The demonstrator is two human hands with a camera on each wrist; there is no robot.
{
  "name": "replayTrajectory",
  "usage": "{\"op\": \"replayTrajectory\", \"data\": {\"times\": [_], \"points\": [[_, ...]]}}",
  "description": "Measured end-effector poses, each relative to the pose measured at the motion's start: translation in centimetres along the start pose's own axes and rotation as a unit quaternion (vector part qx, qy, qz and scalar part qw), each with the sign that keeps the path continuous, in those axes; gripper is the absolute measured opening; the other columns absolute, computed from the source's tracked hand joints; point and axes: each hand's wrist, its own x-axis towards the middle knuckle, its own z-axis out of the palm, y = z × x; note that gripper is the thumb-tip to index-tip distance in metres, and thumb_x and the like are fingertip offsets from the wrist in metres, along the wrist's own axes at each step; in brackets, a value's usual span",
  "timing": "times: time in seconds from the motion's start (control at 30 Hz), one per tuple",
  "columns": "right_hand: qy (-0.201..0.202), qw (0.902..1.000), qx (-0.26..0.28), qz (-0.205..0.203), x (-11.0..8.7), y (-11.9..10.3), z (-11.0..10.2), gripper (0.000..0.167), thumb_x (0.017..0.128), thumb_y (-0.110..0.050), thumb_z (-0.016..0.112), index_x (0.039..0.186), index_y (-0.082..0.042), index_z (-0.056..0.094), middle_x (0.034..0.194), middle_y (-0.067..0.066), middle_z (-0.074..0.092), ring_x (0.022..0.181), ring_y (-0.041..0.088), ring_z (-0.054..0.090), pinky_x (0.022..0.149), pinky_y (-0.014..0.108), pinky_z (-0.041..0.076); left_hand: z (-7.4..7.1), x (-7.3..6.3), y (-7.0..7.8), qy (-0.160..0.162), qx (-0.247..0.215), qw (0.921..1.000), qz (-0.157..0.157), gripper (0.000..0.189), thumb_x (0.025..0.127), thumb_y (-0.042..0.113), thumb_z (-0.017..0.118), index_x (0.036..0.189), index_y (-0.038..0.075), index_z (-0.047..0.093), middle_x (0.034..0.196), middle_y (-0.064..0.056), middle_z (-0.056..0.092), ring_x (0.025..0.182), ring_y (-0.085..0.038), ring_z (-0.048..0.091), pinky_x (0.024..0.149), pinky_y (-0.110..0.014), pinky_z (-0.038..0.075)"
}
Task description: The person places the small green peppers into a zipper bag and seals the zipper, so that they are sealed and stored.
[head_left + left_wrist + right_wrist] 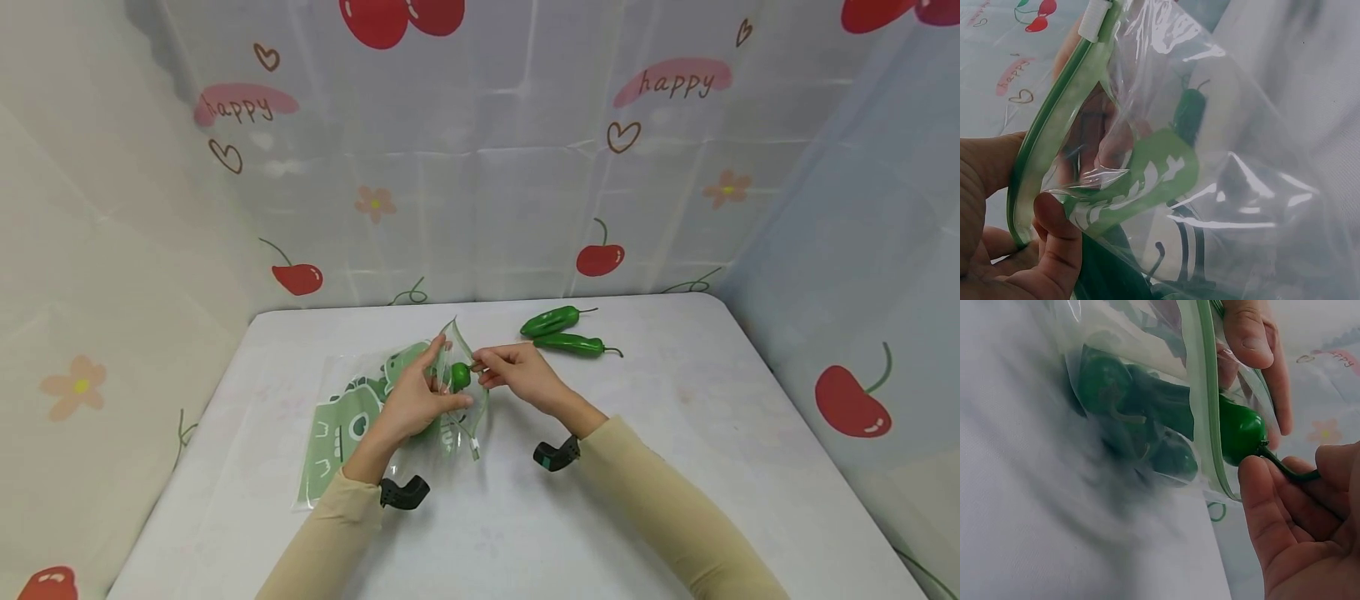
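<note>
A clear zip bag with green cartoon print and a green zip edge lies on the table, its mouth raised and spread. My left hand grips the bag at its mouth, thumb and fingers around the zip edge. With thumb and fingers, my right hand pinches the stem of a green chili pepper. That pepper is partly inside the bag mouth, its stem end outside. Through the plastic, several more green peppers show inside the bag. A white slider sits at one end of the zip.
Two green chili peppers lie side by side on the white table, behind my right hand. A printed curtain with cherries and hearts rises at the table's back edge and both sides. Each wrist wears a black camera mount.
</note>
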Motion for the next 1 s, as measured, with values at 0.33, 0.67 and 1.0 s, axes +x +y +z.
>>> {"op": "replayTrajectory", "data": {"times": [0.33,0.67,1.0], "points": [[-0.028,0.9978,0.044,0.040,0.1,-0.7,0.2,0.045,0.112,-0.028,0.045,0.140,0.005,0.059,0.132,0.023,0.067,0.101,0.020,0.074,0.093,0.033,0.059,-0.1,0.0,0.3,0.000,0.002,1.0000,-0.001,0.115,0.080,0.016,0.090,0.167,0.025,0.016,0.165,0.002,0.037,0.064,-0.014,0.052,0.058,-0.026,0.046],[-0.084,0.9906,0.074,0.079,0.5,-1.1,1.0,0.061,0.114,-0.039,0.032,0.147,0.010,0.049,0.143,0.028,0.058,0.120,0.037,0.067,0.098,0.034,0.057,0.1,-0.1,0.5,-0.003,0.007,1.0000,-0.005,0.114,0.081,0.021,0.091,0.167,0.025,0.017,0.167,0.005,0.034,0.067,-0.014,0.053,0.059,-0.025,0.047],[-0.120,0.9844,0.073,0.105,0.9,-1.1,1.4,0.063,0.115,-0.039,0.027,0.149,0.010,0.046,0.149,0.029,0.053,0.129,0.040,0.062,0.101,0.037,0.056,0.3,-0.2,0.5,-0.007,-0.002,1.0000,-0.007,0.112,0.082,0.018,0.089,0.167,0.023,0.016,0.168,0.004,0.032,0.064,-0.014,0.051,0.057,-0.025,0.046]]}}
